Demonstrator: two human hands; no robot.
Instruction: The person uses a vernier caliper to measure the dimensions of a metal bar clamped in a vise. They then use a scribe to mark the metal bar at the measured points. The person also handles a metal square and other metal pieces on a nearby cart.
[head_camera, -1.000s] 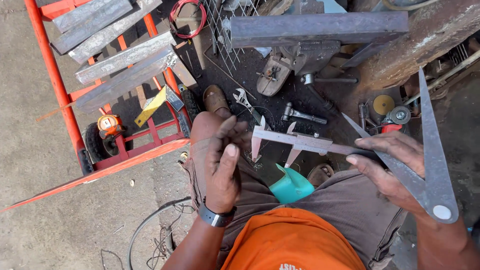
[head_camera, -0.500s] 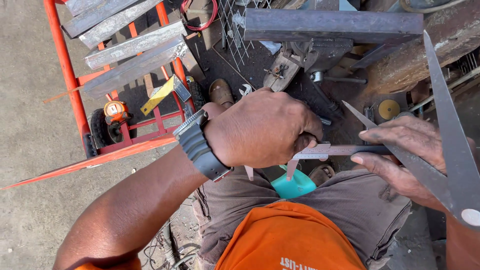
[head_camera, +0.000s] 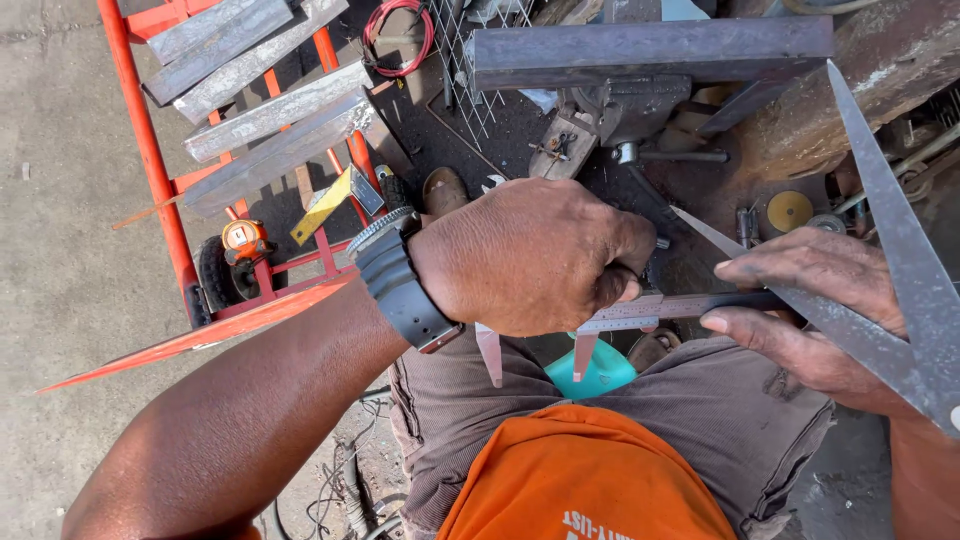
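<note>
My left hand (head_camera: 535, 255) is closed over the jaw end of a steel vernier caliper (head_camera: 660, 308); the caliper's two pointed jaws stick down below my fist. A dark watch sits on that wrist. My right hand (head_camera: 805, 310) grips the caliper's beam at its right end and also holds a large pair of steel dividers (head_camera: 890, 260), whose long pointed legs run up and to the left. A turquoise object (head_camera: 600, 370) lies on my lap under the caliper.
A red steel cart (head_camera: 160, 190) with several flat grey metal bars (head_camera: 270, 120) stands at left on concrete. A long steel angle bar (head_camera: 650, 45) sits clamped in a vise (head_camera: 615, 110) ahead. Red cable, wire mesh, an orange tape measure (head_camera: 240, 238) and discs lie around.
My left hand has moved from my knee up onto the caliper and closed on its jaw end. The right hand has kept the caliper and dividers nearly still.
</note>
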